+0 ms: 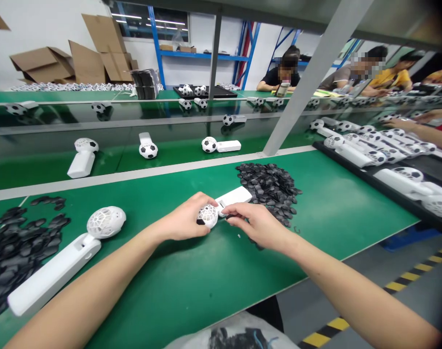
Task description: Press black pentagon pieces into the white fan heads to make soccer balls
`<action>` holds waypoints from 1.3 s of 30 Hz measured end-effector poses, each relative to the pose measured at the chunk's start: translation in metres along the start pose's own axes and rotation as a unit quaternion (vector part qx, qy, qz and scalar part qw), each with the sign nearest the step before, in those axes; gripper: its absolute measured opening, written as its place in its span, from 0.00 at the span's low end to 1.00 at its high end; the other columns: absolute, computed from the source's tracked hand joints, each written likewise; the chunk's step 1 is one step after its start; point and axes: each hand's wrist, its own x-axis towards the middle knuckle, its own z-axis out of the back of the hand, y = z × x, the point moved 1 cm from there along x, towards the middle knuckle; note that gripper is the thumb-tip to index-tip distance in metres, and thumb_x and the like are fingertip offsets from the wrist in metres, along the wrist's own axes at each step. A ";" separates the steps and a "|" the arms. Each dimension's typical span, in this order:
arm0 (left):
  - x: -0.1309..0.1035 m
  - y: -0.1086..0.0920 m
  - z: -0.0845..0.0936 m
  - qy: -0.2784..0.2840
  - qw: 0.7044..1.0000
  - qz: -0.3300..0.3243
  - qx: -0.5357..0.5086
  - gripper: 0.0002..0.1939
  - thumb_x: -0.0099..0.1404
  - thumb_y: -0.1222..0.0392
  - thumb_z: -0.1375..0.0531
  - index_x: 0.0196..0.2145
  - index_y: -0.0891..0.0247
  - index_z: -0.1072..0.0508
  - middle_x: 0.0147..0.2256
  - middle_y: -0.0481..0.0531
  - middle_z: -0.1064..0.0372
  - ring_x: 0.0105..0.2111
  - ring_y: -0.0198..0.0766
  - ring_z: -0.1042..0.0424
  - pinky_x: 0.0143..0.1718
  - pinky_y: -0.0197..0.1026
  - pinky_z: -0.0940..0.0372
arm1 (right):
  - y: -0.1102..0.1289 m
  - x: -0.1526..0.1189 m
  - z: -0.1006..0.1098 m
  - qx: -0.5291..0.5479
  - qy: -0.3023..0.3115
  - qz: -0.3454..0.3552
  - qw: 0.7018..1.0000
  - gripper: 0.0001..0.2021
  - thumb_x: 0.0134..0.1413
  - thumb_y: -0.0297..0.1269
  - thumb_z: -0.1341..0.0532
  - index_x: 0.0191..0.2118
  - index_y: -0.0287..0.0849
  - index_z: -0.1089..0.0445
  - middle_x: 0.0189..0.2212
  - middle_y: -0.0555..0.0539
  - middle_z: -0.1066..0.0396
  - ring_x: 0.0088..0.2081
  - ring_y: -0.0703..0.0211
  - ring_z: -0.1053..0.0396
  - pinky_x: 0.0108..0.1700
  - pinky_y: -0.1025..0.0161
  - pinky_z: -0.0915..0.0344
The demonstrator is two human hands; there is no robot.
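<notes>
My left hand [187, 216] is wrapped round the ball-shaped head of a white handheld fan [235, 196], which lies on the green table. The head has an openwork grille and a black patch on its lower left side. Close to the fan's neck, my right hand [250, 220] pinches a small black piece [228, 217] between thumb and fingers. Behind that hand is a heap of black patches [270, 186]. Another white fan [57, 271] with a bare ball head lies left of my left forearm.
More black patches [20, 247] are spread at the left edge. Soccer-ball fans [148, 148] lie on the green conveyor beyond. At right, a black tray [366, 177] holds several fans, with a co-worker's hand [402, 125] over it. A slanted metal post [308, 82] rises behind the heap.
</notes>
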 end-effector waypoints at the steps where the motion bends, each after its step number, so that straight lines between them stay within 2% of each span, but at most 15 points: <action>1: 0.000 0.000 0.000 -0.001 1.000 -0.002 0.001 0.25 0.49 0.66 0.43 0.47 0.59 0.37 0.46 0.53 0.42 0.43 0.42 0.37 0.43 0.42 0.39 | 0.000 0.000 0.000 -0.005 0.003 0.004 1.000 0.09 0.54 0.29 0.46 0.40 0.44 0.32 0.38 0.50 0.29 0.39 0.62 0.32 0.41 0.66 0.38; 7: -0.001 -0.002 -0.003 -0.012 1.000 0.005 0.006 0.25 0.50 0.66 0.44 0.48 0.59 0.38 0.46 0.53 0.42 0.43 0.43 0.37 0.43 0.43 0.38 | 0.003 -0.002 0.001 -0.020 0.028 -0.045 0.998 0.07 0.59 0.32 0.51 0.40 0.43 0.38 0.30 0.49 0.30 0.29 0.62 0.34 0.31 0.65 0.38; 10: 0.000 -0.002 -0.007 -0.033 0.999 0.020 0.013 0.25 0.49 0.64 0.43 0.47 0.60 0.38 0.46 0.54 0.42 0.45 0.45 0.38 0.44 0.45 0.39 | 0.004 -0.002 0.001 -0.042 -0.021 0.012 0.999 0.05 0.57 0.31 0.49 0.35 0.42 0.36 0.32 0.47 0.33 0.35 0.59 0.35 0.37 0.62 0.39; 12: 0.001 -0.002 -0.010 -0.047 0.998 0.034 0.020 0.25 0.49 0.62 0.42 0.47 0.60 0.38 0.46 0.54 0.41 0.46 0.47 0.39 0.45 0.46 0.40 | 0.003 -0.001 0.000 -0.033 -0.048 0.025 0.998 0.04 0.55 0.31 0.47 0.31 0.42 0.36 0.31 0.47 0.34 0.35 0.60 0.36 0.38 0.63 0.39; 14: 0.002 -0.002 -0.011 -0.055 0.997 0.041 0.024 0.25 0.49 0.61 0.41 0.47 0.61 0.39 0.45 0.54 0.41 0.46 0.47 0.40 0.46 0.47 0.41 | 0.001 0.001 -0.003 0.022 -0.033 -0.012 0.999 0.03 0.54 0.31 0.46 0.30 0.42 0.37 0.28 0.50 0.35 0.31 0.62 0.37 0.33 0.65 0.39; 17: 0.002 -0.002 -0.012 -0.055 0.997 0.038 0.026 0.24 0.49 0.61 0.42 0.46 0.61 0.38 0.45 0.54 0.41 0.45 0.47 0.39 0.45 0.47 0.40 | -0.003 0.002 -0.008 0.138 0.021 -0.066 0.988 0.01 0.54 0.31 0.46 0.33 0.42 0.38 0.26 0.52 0.35 0.28 0.64 0.35 0.31 0.67 0.38; 20: 0.003 -0.001 -0.012 -0.055 0.998 0.034 0.026 0.24 0.49 0.62 0.42 0.46 0.62 0.38 0.44 0.54 0.40 0.45 0.47 0.39 0.44 0.46 0.40 | -0.005 0.004 -0.011 0.185 0.033 -0.063 0.980 0.04 0.54 0.31 0.47 0.36 0.42 0.36 0.30 0.51 0.34 0.30 0.65 0.34 0.34 0.66 0.36; 29: 0.002 0.001 -0.015 -0.067 0.997 0.022 0.020 0.24 0.50 0.60 0.41 0.46 0.60 0.38 0.44 0.53 0.40 0.46 0.46 0.39 0.45 0.46 0.41 | -0.005 0.013 -0.016 0.103 -0.010 0.001 0.995 0.03 0.51 0.30 0.41 0.30 0.42 0.30 0.29 0.50 0.32 0.32 0.63 0.35 0.36 0.65 0.39; 33: 0.003 0.002 -0.019 -0.094 0.995 0.027 0.016 0.21 0.52 0.57 0.41 0.45 0.60 0.37 0.43 0.52 0.40 0.45 0.45 0.39 0.45 0.46 0.41 | -0.007 0.017 -0.019 0.133 -0.019 -0.021 0.991 0.03 0.50 0.29 0.41 0.29 0.41 0.31 0.28 0.51 0.30 0.31 0.63 0.34 0.34 0.66 0.39; 39: 0.004 -0.003 -0.025 -0.135 0.989 0.034 0.048 0.15 0.52 0.60 0.43 0.40 0.61 0.36 0.40 0.53 0.38 0.42 0.46 0.38 0.43 0.47 0.40 | -0.014 0.020 -0.019 0.126 -0.017 -0.043 0.991 0.04 0.47 0.32 0.38 0.25 0.40 0.32 0.25 0.52 0.31 0.27 0.65 0.36 0.31 0.67 0.40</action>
